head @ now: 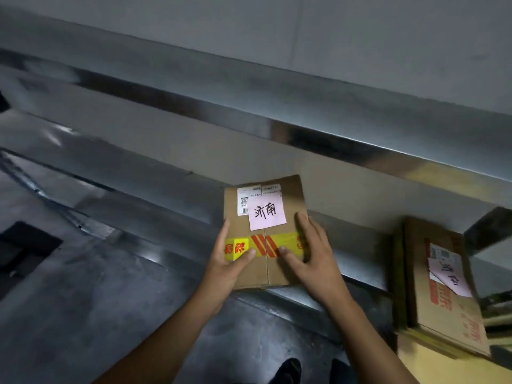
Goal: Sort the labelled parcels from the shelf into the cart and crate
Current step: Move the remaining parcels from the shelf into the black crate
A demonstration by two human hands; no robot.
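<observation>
I hold a small brown cardboard parcel (277, 273) between both hands in the middle of the view. It carries a pink handwritten note, a white shipping label and a strip of yellow-and-red tape. My left hand (225, 268) grips its left edge with the thumb on the tape. My right hand (313, 259) lies on its right side, thumb on the tape as well. A second brown parcel (440, 309) with its own pink note sits at the right, tilted, apart from my hands.
Grey metal shelf rails (277, 126) run diagonally across the view behind the parcel. The dark floor (110, 300) lies below. A dark square opening (25, 248) is at the left. My shoe tip (288, 370) shows at the bottom edge.
</observation>
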